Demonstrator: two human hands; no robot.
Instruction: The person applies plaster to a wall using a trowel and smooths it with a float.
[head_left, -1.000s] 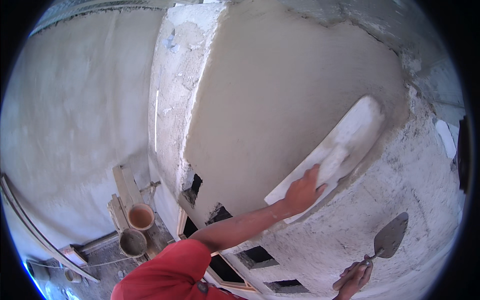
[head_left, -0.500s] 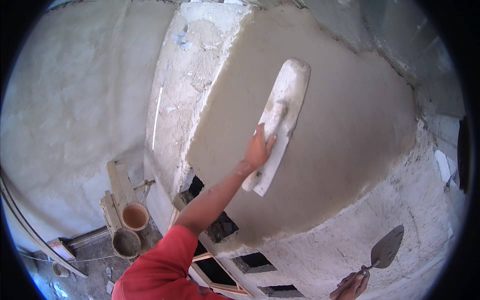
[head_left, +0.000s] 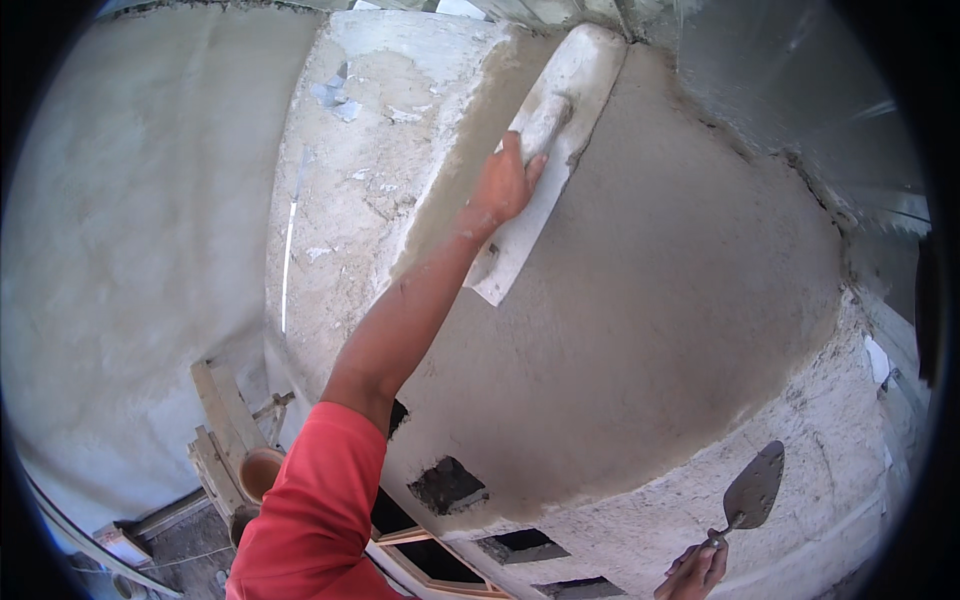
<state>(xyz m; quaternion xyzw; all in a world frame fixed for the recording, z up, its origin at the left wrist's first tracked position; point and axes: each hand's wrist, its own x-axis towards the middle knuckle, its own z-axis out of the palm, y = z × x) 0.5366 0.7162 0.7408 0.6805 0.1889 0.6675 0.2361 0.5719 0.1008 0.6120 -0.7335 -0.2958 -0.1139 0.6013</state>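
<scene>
A person in a red short-sleeved shirt [head_left: 310,510] reaches up a wall [head_left: 330,250]. The left hand [head_left: 505,185] is clenched around the handle of a long, pale rectangular plastering float [head_left: 545,160], which lies flat against the wall near its top edge, tilted with its upper end just under the grey ceiling [head_left: 790,90]. The right hand [head_left: 695,572], low at the lower right, grips the handle of a small pointed metal trowel [head_left: 752,490], its blade raised and clear of the wall. A broad patch of smooth, wet grey plaster [head_left: 640,340] covers the middle of the wall up to the top. Rough whitish surface remains bare along the left edge and across the bottom right, and dark rectangular openings [head_left: 447,485] at the lower edge are uncovered, so the coat looks well along but unfinished. Below on the left stand wooden planks [head_left: 222,420] and a brown bucket [head_left: 262,470].
</scene>
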